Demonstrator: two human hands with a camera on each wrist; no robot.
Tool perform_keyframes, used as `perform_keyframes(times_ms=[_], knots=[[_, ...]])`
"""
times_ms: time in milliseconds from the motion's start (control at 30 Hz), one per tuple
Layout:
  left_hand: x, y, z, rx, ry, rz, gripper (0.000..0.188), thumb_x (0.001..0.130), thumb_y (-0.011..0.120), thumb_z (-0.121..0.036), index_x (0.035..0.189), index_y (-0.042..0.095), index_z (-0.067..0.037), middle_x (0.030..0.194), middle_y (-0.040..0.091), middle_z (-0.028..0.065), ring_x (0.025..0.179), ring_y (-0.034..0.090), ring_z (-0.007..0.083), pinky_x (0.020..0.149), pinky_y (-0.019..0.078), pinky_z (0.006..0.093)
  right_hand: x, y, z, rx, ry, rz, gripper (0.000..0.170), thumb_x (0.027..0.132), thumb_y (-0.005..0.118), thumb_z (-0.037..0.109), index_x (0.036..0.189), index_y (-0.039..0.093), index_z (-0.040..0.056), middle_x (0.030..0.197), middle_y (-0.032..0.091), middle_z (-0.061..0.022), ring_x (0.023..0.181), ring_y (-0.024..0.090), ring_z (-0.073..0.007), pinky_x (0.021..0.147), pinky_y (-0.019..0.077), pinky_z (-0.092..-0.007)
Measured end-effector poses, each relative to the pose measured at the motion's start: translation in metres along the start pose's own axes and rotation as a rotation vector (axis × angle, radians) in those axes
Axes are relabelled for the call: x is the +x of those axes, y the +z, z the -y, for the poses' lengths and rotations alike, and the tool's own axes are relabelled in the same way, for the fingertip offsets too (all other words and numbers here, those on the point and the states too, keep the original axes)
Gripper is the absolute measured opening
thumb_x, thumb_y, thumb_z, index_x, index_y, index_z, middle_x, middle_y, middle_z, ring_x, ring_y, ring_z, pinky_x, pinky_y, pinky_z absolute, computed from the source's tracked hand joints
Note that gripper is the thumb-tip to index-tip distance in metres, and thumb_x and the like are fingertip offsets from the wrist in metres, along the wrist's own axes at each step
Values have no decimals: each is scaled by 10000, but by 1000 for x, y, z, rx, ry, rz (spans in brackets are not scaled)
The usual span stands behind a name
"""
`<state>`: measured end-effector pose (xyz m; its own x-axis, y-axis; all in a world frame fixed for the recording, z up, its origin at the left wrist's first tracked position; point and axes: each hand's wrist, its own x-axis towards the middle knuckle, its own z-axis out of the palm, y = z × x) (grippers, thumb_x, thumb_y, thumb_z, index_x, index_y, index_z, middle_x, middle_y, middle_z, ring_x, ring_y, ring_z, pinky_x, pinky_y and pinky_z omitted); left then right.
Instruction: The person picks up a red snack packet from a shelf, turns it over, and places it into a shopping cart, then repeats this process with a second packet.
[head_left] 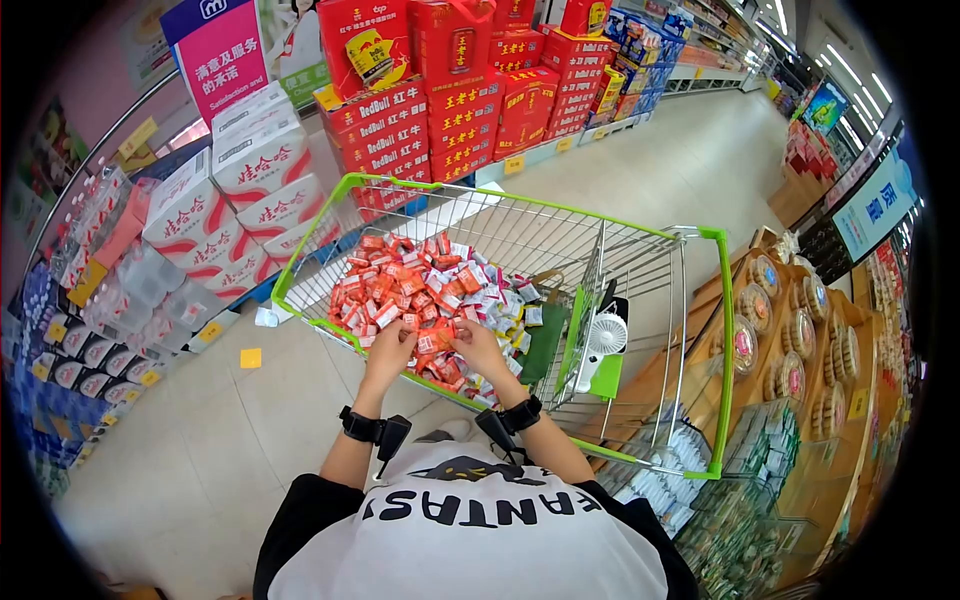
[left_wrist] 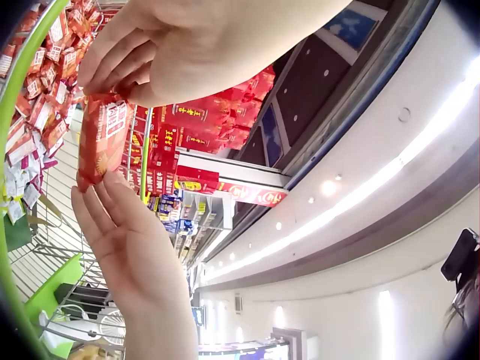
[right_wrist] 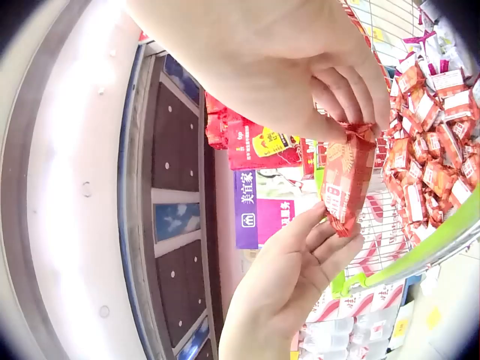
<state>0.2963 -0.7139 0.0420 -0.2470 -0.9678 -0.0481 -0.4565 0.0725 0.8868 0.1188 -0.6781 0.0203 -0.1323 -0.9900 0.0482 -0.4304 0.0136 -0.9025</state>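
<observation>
White boxes (head_left: 262, 150): stacked at the far left, outside the cart.
Shopping cart (head_left: 726, 310): standing in the aisle, loaded with loose packets.
Red pile (head_left: 380, 290): heaped in the left part of the cart, jumbled at many angles.
Left hand (head_left: 393, 345): nearly closed, with fingers bent; pinching one end of a red packet (head_left: 434, 341).
Red packet: held by its two ends, over the near side of the pile; seemingly whole, with no tear visible in the wrapper.
Right hand (head_left: 482, 350): nearly closed as well; pinching the opposite end between thumb and fingertips.
White packets (head_left: 495, 297): lying to the right of the red ones, partly mixed in along the border.
Green cloth (head_left: 545, 345): just beside the packets, apparently a bag.
Small fan (head_left: 606, 333): resting at the handle end of the cart, well apart from the pile.
Done: one packet taken up and gripped at each end.
Left: packet not yet torn or put down; judging by the loose heap, plenty not yet handled.
</observation>
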Motion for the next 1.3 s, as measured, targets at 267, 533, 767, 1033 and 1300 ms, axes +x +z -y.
perform_keyframes(times_ms=[267, 533, 767, 1033, 1300], knots=[[3, -3, -7, -89, -97, 58, 191, 762, 553, -154, 862, 510, 3, 716, 582, 117, 652, 574, 188, 577, 445, 302, 0, 1, 1, 103, 167, 131, 418, 715, 601, 150, 1079, 467, -5, 731, 596, -108, 629, 579, -178, 553, 451, -278], [62, -28, -27, -461, 137, -146, 375, 807, 470, -72, 1175, 405, -36, 905, 538, 69, 734, 546, 117, 607, 479, 234, 46, -12, 66, 398, -206, 79, 596, 766, 561, 79, 1282, 264, 69, 1253, 374, -154, 1181, 346, -229, 878, 368, -301], [42, -28, -23, -428, -64, -8, 302, 827, 440, -123, 1115, 484, -42, 941, 543, 42, 763, 525, 89, 638, 431, 222, 30, -10, 35, 273, -65, 117, 512, 771, 538, 118, 1237, 348, 28, 1187, 445, -162, 1066, 471, -248, 855, 389, -305], [-7, 2, -16, -472, -146, 372, 193, 829, 442, -137, 961, 527, -23, 835, 562, 38, 714, 545, 102, 612, 435, 229, 5, -18, 28, 292, -10, 325, 282, 785, 512, 79, 1061, 511, 22, 929, 580, -76, 827, 558, -148, 728, 439, -267], [3, 8, -41, -222, 108, 382, 183, 831, 461, -120, 959, 519, -4, 848, 579, 64, 767, 554, 111, 638, 428, 225, -6, -32, 36, 288, 4, 275, 213, 802, 533, 118, 987, 539, 13, 875, 592, -56, 785, 557, -126, 698, 437, -252]])
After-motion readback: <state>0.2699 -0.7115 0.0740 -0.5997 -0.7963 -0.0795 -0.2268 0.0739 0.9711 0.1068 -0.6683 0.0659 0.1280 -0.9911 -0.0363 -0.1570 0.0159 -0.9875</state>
